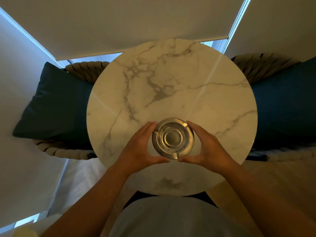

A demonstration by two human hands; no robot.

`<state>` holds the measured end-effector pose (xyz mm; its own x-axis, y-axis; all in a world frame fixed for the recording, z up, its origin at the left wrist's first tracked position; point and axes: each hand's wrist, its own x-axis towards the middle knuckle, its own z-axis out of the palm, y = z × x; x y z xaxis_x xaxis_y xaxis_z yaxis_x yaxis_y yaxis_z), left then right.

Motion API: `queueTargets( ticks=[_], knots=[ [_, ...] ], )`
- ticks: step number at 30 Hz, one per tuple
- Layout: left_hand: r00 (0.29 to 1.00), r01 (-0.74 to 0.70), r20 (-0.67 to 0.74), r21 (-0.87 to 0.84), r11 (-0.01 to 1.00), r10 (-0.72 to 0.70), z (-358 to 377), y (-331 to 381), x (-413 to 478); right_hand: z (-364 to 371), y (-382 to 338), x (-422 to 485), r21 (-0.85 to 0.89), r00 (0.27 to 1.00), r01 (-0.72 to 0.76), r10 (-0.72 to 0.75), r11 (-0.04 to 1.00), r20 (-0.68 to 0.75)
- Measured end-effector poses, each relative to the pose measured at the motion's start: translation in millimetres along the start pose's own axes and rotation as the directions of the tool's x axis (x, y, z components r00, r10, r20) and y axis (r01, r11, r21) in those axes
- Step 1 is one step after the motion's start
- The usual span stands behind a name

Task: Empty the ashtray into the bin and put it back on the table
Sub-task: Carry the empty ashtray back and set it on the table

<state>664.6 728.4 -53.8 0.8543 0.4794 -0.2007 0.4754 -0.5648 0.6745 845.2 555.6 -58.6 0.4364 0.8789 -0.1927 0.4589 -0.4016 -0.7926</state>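
A round metal ashtray [173, 138] with a raised centre sits low on the near half of the round white marble table [171, 79]. Its bowl looks bare and shiny. My left hand [140, 147] cups its left side, fingers along the rim and thumb curled under the near edge. My right hand [207, 146] mirrors it on the right side, thumb tip close to the left thumb. Both hands touch the ashtray's rim. No bin is in view.
Two woven rope chairs with dark blue cushions flank the table, one at the left [56, 106] and one at the right [283, 103]. Pale roller blinds [136, 19] hang behind the table. Light floor [80, 178] shows beside my torso.
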Motion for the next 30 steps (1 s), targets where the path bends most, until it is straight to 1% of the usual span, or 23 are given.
queueTargets(
  ticks=[9,15,22,26,30],
  knots=[
    [0.992,-0.12,0.031,0.0,0.993,0.12,-43,-45,70,9,-20,74,-0.025,0.999,0.009,-0.011,1.0,-0.049],
    [0.981,-0.192,0.028,-0.012,0.981,0.192,-50,-71,116,19,-11,119,-0.02,0.998,-0.014,0.013,1.0,-0.06],
    [0.988,-0.151,0.021,0.048,0.987,0.15,-27,-84,157,18,18,153,-0.048,0.998,-0.034,0.032,0.998,-0.05],
    [0.991,-0.131,-0.002,0.05,0.99,0.132,-12,-92,169,25,35,168,-0.057,0.997,-0.053,0.05,0.997,-0.053],
    [0.994,-0.112,0.007,0.076,0.991,0.112,-2,-103,178,34,52,183,-0.094,0.997,-0.07,0.067,0.993,-0.04]
  ],
)
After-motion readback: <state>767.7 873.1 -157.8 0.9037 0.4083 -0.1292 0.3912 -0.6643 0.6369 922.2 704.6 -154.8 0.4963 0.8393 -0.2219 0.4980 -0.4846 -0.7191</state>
